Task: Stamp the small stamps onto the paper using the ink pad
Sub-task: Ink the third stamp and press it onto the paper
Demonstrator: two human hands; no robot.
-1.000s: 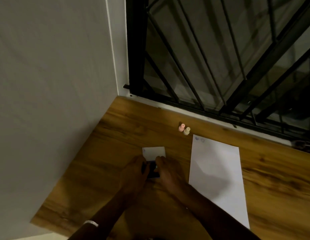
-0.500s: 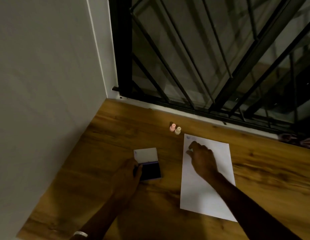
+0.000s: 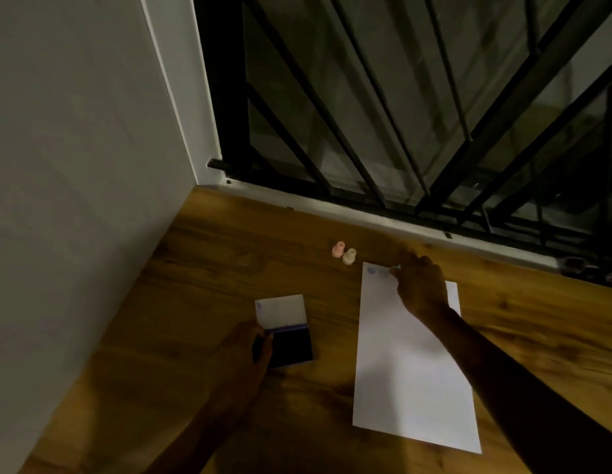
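A white sheet of paper point(image 3: 414, 371) lies on the wooden table point(image 3: 195, 285), with two faint blue prints near its top left corner. My right hand point(image 3: 419, 285) rests on the sheet's top edge, fingers pinched on a small stamp that is mostly hidden, just right of the prints. The ink pad point(image 3: 290, 347) lies open to the left, its white lid point(image 3: 280, 309) folded back. My left hand point(image 3: 243, 354) grips the pad's left edge. A pink stamp point(image 3: 338, 249) and a cream stamp point(image 3: 349, 256) stand upright beyond the paper's top left corner.
A grey wall point(image 3: 75, 165) borders the table on the left. A black barred window grille point(image 3: 400, 114) and its white sill point(image 3: 366, 217) run along the far edge. Some dark clutter sits at the far right point(image 3: 591, 268).
My right hand left the ink pad, crossed to the paper, and now presses at its top edge to the right of the two prints. My left hand stays on the pad.
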